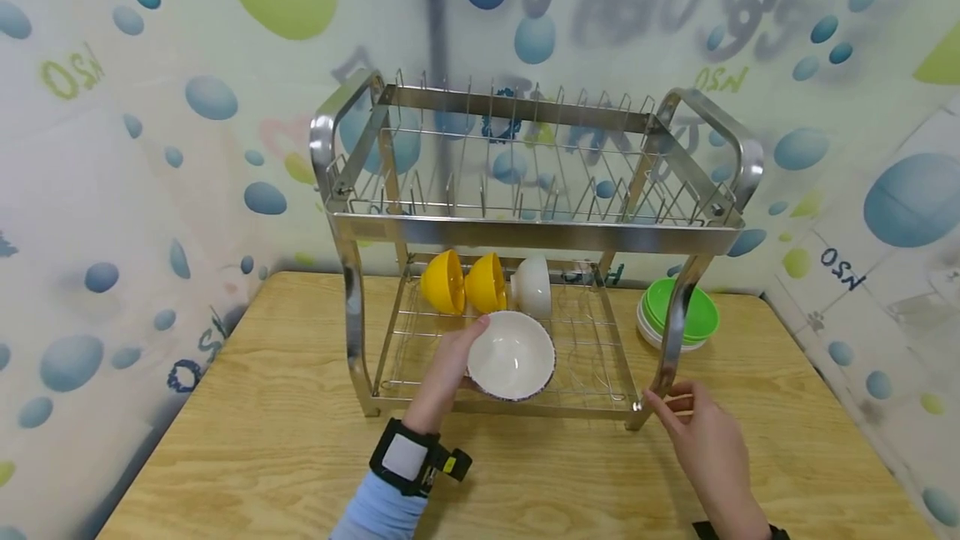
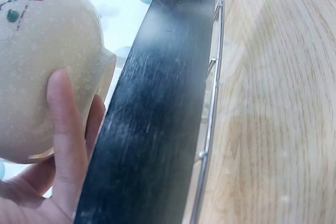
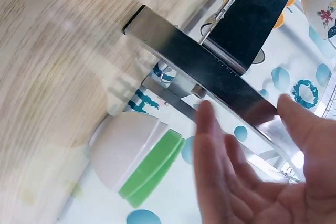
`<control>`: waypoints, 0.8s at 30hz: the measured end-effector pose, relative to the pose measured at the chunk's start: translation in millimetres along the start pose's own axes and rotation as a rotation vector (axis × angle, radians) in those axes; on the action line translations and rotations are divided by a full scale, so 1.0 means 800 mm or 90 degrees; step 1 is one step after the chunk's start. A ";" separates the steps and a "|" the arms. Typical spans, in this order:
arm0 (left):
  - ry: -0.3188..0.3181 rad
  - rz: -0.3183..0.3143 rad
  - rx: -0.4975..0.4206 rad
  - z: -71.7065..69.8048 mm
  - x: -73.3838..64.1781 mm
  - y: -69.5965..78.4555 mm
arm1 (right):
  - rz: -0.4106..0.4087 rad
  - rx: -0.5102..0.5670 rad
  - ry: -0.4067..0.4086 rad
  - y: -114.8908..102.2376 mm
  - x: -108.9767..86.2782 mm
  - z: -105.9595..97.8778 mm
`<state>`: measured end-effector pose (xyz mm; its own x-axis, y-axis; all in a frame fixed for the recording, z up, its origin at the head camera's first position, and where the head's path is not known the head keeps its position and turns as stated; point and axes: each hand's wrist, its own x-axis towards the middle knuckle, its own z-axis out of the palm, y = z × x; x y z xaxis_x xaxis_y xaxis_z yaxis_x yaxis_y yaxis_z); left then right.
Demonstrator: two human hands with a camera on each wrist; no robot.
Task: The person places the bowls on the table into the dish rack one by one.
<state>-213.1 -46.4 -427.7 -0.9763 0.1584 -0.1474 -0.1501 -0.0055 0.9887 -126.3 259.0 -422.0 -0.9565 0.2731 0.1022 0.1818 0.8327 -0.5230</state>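
Note:
A white bowl (image 1: 512,357) with a dark patterned rim is held in my left hand (image 1: 453,361). It is tilted, its inside facing the head camera, over the lower tier's front edge. The left wrist view shows my fingers (image 2: 65,114) along the bowl's speckled outside (image 2: 37,72), near its foot, with painted flowers above. My right hand (image 1: 705,440) is at the lower right front leg (image 1: 672,332) of a metal dish rack (image 1: 536,232). In the right wrist view this leg (image 3: 184,51) runs between the thumb and the bent fingers (image 3: 206,129).
Two yellow bowls (image 1: 444,283) and a white bowl (image 1: 534,288) stand on edge in a row at the back of the lower tier. Right of the rack, green bowls (image 1: 693,311) sit stacked in white ones on the wooden table (image 1: 277,440). A patterned wall covering rises behind.

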 end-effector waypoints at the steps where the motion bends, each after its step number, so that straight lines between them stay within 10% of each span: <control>1: -0.001 0.000 0.000 0.000 0.000 0.000 | 0.000 0.002 -0.012 0.001 0.001 0.001; 24: -0.004 0.000 0.000 0.004 0.000 0.003 | -0.163 0.069 0.040 0.004 0.010 0.017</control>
<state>-212.9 -43.2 -425.4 -0.9753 0.1647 -0.1474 -0.1504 -0.0056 0.9886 -136.6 257.5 -434.5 -0.9515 0.0925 0.2933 -0.0928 0.8229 -0.5606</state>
